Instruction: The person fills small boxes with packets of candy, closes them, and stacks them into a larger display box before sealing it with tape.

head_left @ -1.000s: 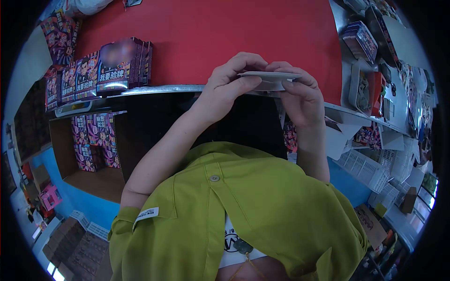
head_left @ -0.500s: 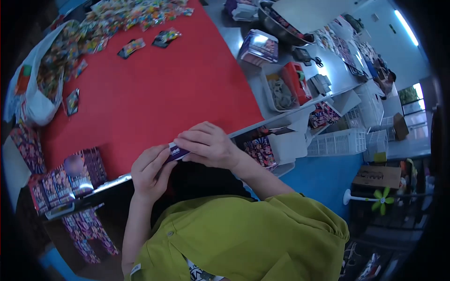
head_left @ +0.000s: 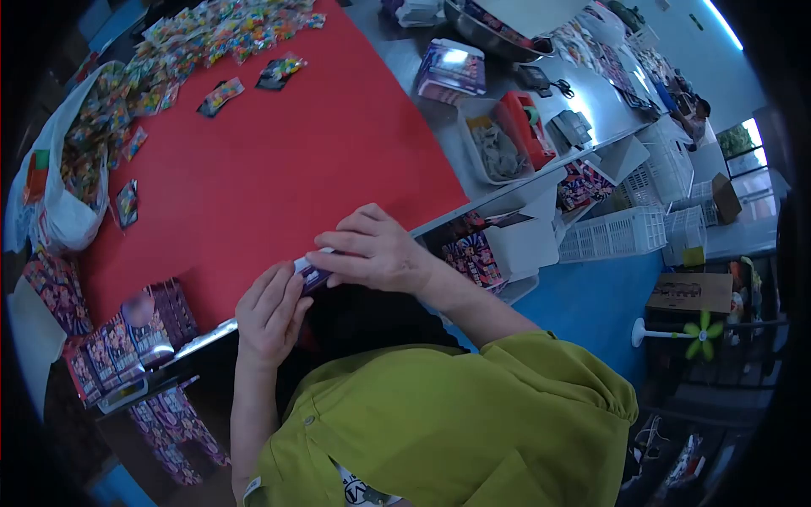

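A small purple and white box [head_left: 313, 275] is held between both hands over the front edge of the red table [head_left: 245, 177]. My left hand [head_left: 272, 317] grips its left end, fingers wrapped round it. My right hand [head_left: 376, 253] pinches its right end from above. To the left of my hands, a row of printed purple boxes [head_left: 127, 338] stands at the table's edge. Farther back on the red surface lie a few small candy packets [head_left: 221, 97].
A heap of candy packets [head_left: 203, 38] and a white bag [head_left: 72, 207] are at the back left. On the right metal table are a stack of boxes [head_left: 452, 69], a white bin [head_left: 492, 152] and a red tape dispenser [head_left: 528, 128]. A person [head_left: 697, 122] is at the far right.
The view has shifted slightly. Both hands still hold the small box, whose angle has changed a little, with my left fingers now lying more over its end.
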`<state>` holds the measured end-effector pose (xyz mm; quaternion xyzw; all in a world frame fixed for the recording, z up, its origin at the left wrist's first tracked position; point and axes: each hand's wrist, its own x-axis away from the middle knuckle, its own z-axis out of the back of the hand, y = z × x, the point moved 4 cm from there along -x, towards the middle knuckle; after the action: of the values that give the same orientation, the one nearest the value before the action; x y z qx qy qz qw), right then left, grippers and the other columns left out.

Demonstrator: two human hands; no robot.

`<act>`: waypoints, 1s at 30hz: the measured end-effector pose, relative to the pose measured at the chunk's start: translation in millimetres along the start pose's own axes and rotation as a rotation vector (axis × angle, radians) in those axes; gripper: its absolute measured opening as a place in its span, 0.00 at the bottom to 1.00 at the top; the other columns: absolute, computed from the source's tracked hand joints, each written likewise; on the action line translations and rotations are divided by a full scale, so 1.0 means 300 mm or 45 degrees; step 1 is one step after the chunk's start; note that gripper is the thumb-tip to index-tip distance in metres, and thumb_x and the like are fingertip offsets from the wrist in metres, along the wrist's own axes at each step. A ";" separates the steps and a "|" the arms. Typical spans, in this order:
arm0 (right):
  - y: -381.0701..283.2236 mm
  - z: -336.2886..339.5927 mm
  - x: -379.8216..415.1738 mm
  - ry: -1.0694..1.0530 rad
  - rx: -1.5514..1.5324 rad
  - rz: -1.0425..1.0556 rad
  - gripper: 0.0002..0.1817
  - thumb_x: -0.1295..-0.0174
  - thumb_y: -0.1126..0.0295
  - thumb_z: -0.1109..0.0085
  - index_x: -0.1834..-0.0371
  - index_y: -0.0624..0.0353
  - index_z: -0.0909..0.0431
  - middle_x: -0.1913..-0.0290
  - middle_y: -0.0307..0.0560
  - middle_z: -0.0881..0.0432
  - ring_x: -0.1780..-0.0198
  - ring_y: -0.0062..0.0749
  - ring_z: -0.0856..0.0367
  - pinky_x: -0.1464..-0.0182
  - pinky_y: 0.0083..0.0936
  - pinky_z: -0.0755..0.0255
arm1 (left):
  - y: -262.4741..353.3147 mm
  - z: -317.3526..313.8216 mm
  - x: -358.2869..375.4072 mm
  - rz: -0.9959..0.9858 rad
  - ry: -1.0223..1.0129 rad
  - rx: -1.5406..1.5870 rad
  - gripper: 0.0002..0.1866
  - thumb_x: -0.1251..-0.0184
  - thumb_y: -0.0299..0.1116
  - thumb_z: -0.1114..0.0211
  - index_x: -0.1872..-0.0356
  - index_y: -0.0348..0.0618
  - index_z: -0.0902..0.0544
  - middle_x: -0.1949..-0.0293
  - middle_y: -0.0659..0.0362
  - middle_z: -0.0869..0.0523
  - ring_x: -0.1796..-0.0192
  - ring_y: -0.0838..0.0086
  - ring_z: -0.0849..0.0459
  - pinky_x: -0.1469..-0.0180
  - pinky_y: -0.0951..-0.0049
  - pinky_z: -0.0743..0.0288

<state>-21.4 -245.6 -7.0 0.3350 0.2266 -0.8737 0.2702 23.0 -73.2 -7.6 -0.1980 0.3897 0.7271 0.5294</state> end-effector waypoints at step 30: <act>0.003 -0.064 -0.113 -0.106 -0.294 0.166 0.15 0.46 0.68 0.33 0.56 0.57 0.24 0.50 0.46 0.21 0.50 0.39 0.22 0.51 0.36 0.28 | -0.131 0.000 0.042 1.504 0.515 2.536 0.30 0.37 0.38 0.40 0.37 0.35 0.36 0.43 0.45 0.24 0.41 0.55 0.23 0.42 0.47 0.26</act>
<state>9.4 -224.3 3.6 0.2792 0.2920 -0.8355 0.3724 54.6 -60.1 -30.4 0.4029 0.8945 0.1895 -0.0403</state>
